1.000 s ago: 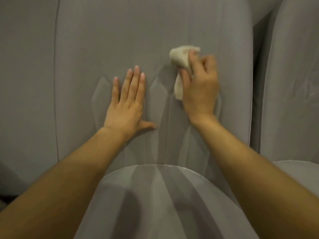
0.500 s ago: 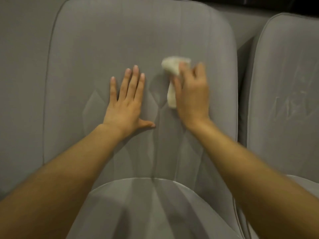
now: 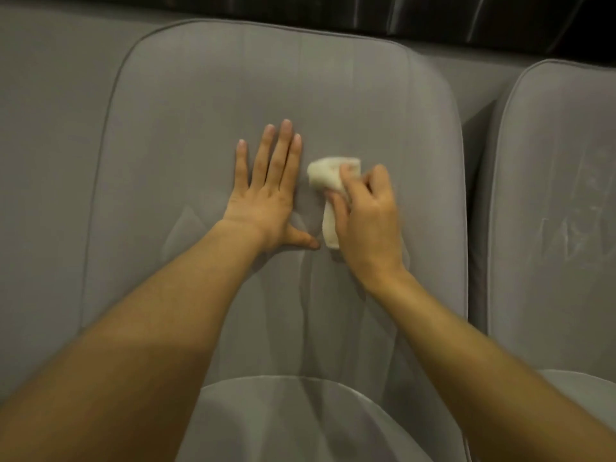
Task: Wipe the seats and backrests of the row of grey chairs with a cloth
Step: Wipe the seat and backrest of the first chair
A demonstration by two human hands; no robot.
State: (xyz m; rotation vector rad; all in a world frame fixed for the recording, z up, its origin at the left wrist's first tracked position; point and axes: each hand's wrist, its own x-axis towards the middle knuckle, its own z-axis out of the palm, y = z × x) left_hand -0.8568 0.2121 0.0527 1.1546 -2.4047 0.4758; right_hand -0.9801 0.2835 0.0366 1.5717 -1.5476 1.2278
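Note:
A grey fabric chair backrest (image 3: 200, 95) fills the middle of the head view, and its seat cushion (image 3: 283, 421) shows at the bottom. My left hand (image 3: 266, 191) lies flat on the backrest with straight fingers. Just to its right, my right hand (image 3: 365, 218) grips a crumpled cream cloth (image 3: 325, 176) and holds it against the fabric. Part of the cloth sticks out above and to the left of my fingers.
A second grey chair backrest (image 3: 560, 211) stands at the right, split off by a dark gap (image 3: 476, 228). Another grey backrest (image 3: 50, 161) adjoins on the left. A dark strip (image 3: 433, 15) runs behind the chair tops.
My view has tilted up, so the backrest's top edge now shows. My right hand with the cloth has slid left and down, closer to my left hand, which stays flat in place.

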